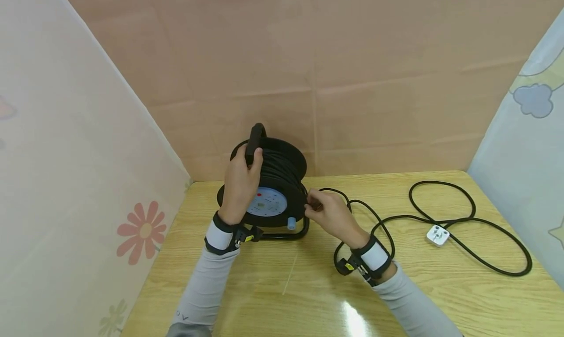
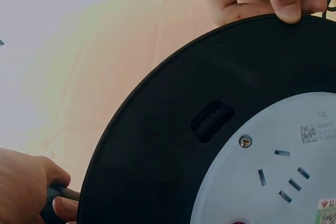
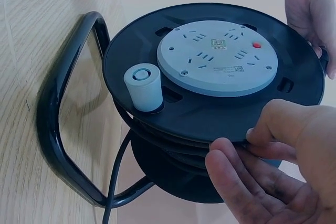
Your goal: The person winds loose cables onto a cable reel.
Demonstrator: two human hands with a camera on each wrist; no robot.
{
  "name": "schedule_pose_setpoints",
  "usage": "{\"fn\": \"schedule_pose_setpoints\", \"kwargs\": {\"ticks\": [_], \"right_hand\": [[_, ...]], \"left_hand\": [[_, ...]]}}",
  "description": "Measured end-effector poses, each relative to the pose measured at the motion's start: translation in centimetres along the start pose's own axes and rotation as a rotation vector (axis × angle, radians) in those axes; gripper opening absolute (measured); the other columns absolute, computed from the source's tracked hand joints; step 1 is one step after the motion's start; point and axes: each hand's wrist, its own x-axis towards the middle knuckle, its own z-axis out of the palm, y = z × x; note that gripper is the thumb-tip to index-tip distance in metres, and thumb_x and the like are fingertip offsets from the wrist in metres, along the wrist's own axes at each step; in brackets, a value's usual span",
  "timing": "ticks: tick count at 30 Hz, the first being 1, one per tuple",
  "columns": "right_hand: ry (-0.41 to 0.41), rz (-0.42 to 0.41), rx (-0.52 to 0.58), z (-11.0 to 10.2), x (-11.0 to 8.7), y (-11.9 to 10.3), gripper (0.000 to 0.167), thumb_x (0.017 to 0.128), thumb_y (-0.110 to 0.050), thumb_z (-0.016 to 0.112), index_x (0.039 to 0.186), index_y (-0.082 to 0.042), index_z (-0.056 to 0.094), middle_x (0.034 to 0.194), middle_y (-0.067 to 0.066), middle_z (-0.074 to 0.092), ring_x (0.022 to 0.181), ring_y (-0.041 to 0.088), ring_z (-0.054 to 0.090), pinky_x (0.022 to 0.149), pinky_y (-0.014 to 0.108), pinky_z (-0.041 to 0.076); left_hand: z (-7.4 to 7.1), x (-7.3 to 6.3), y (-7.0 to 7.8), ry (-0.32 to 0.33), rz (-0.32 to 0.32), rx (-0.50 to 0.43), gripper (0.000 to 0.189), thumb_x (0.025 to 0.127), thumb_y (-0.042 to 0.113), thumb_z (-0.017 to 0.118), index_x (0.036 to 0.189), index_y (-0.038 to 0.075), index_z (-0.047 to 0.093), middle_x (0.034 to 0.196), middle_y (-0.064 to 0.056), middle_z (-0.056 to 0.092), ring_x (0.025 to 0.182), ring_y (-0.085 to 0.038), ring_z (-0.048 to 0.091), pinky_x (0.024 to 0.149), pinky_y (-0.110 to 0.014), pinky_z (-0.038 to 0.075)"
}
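A black cable reel stands on the table, wound with black cable, its front disc bearing a pale round socket panel. My left hand grips the reel's black top handle. At the disc's right edge, my right hand pinches the rim between thumb and fingers; the left wrist view shows a digit lying over that edge. A pale blue-grey winding knob sticks out near the rim. Part of the handle is hidden behind my left hand.
Loose black cable lies in loops across the right of the wooden table, with a white plug among them. The reel's black tubular stand rests on the tabletop. A brown-covered wall rises behind; patterned panels flank both sides.
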Motion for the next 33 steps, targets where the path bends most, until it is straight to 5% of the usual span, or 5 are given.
{"fn": "schedule_pose_setpoints", "kwargs": {"ticks": [14,18,22,28,33], "right_hand": [[-0.009,0.076,0.038,-0.1,-0.2,-0.1,0.009,0.097,-0.006,0.075,0.095,-0.01,0.067,0.09,0.003,0.077,0.079,0.012,0.073,0.071,0.027,0.06],[-0.045,0.114,0.065,-0.3,-0.1,0.1,0.006,0.101,-0.011,0.073,0.104,-0.007,0.071,0.098,0.005,0.078,0.085,0.016,0.074,0.073,0.029,0.061],[-0.083,0.142,0.073,-0.9,-0.2,0.5,0.01,0.102,-0.01,0.071,0.111,-0.007,0.073,0.102,0.005,0.079,0.089,0.018,0.074,0.075,0.03,0.06],[-0.076,0.195,0.082,-2.6,-0.3,2.2,0.01,0.102,-0.003,0.065,0.109,-0.005,0.072,0.099,0.01,0.079,0.081,0.018,0.074,0.069,0.027,0.058],[-0.048,0.271,0.124,-3.8,-0.7,4.0,0.015,0.106,-0.003,0.059,0.114,-0.001,0.071,0.103,0.016,0.077,0.085,0.03,0.076,0.07,0.026,0.06]], "left_hand": [[0.1,-0.1,-0.2,0.008,0.027,-0.035,0.045,0.111,0.03,0.056,0.141,-0.004,0.056,0.078,-0.009,0.053,0.06,-0.021,0.049,0.053,-0.032,0.038],[0.0,-0.1,-0.3,-0.002,0.034,-0.069,0.053,0.109,0.029,0.06,0.15,-0.003,0.049,0.112,-0.019,0.063,0.087,-0.03,0.059,0.07,-0.042,0.048],[-0.2,-0.6,-0.5,0.009,0.033,-0.083,0.059,0.109,0.028,0.06,0.157,-0.002,0.043,0.154,-0.023,0.049,0.127,-0.036,0.055,0.099,-0.052,0.052],[-0.3,-2.3,-0.5,0.209,0.129,-0.134,0.043,0.106,0.016,0.061,0.144,-0.004,0.057,0.159,-0.021,0.042,0.143,-0.036,0.044,0.113,-0.051,0.046],[-0.1,-4.5,-0.4,0.352,0.262,-0.211,0.027,0.104,0.004,0.059,0.128,-0.006,0.062,0.13,-0.023,0.058,0.112,-0.034,0.059,0.093,-0.033,0.051]]}}
